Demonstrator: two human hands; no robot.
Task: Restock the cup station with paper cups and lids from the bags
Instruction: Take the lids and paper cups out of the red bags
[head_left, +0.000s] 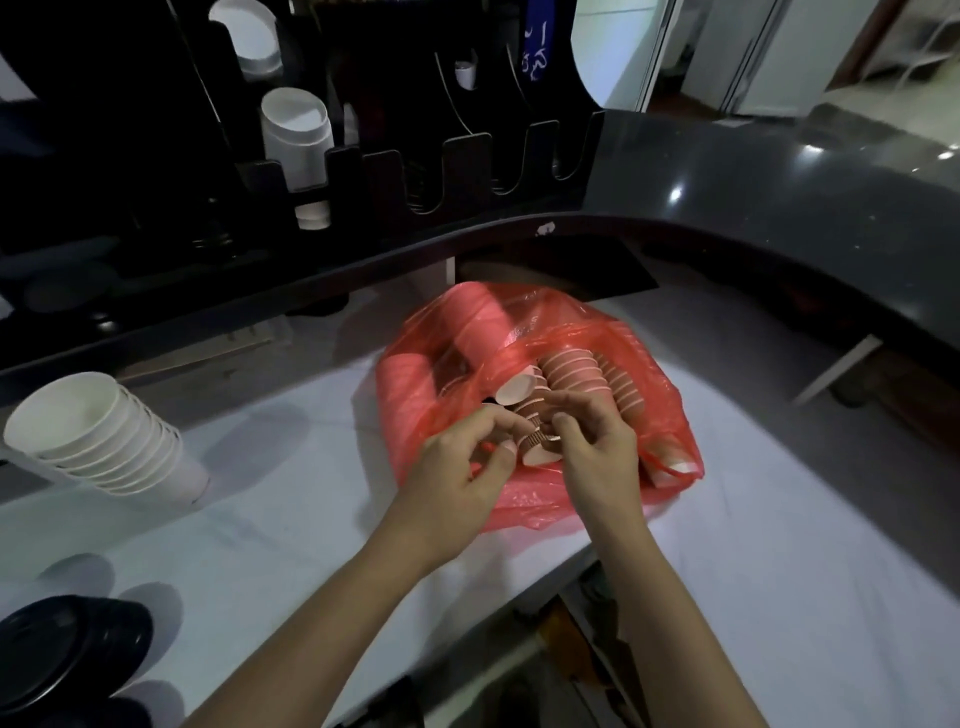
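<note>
Nearest, at seven o'clock, black lids (62, 649) lie on the white bench (291, 519). At centre, the left hand (462, 467) and right hand (597, 447) pinch a small stack of ribbed cups (535, 426) with curled fingers over the red bag (519, 364). White cups (104, 441) lie at nine o'clock; the cup station (296, 135) stands at eleven.

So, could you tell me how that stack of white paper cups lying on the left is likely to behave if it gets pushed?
The stack of white paper cups lies on its side on the white table, so it would probably roll in a curve. Being nested paper, it looks light, and the cups might slide apart.
</note>
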